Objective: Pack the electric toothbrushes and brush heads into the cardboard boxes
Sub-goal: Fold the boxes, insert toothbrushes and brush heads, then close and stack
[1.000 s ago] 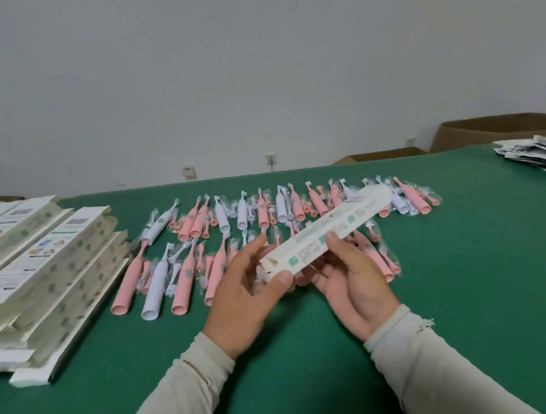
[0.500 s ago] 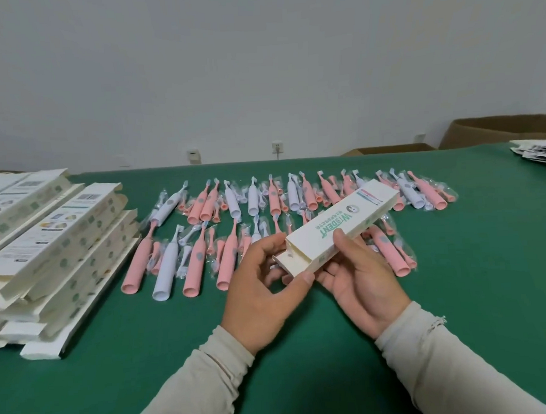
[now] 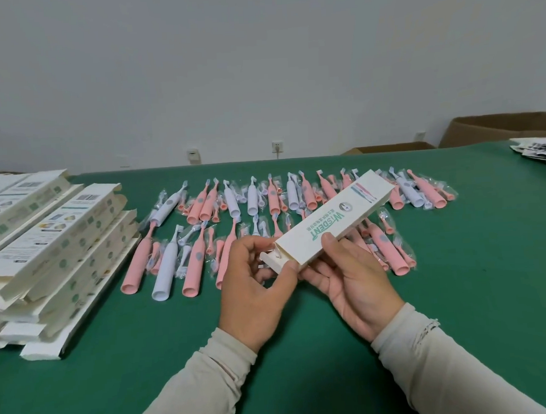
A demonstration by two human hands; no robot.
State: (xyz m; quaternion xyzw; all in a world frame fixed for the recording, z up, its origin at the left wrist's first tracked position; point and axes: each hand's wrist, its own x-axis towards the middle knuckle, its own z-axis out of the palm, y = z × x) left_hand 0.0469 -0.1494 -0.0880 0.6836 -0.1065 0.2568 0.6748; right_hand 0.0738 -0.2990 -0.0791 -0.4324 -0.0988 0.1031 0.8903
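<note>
I hold a long white cardboard box (image 3: 335,219) with green lettering above the green table (image 3: 459,292), tilted up to the right. My right hand (image 3: 355,285) cradles it from below, thumb on its printed face. My left hand (image 3: 257,286) pinches the flaps at its near end, which stand open. Behind the box lie two rows of pink and white electric toothbrushes (image 3: 192,252) and bagged brush heads (image 3: 185,243); the box hides part of them.
A stack of flat white cardboard boxes (image 3: 52,250) sits at the left edge. A pile of printed leaflets (image 3: 541,151) lies at the far right. Brown cartons (image 3: 498,128) stand behind the table by the wall.
The box has turned so its printed face is up and has swung closer to me. My left thumb and fingers have shifted onto the near end flaps.
</note>
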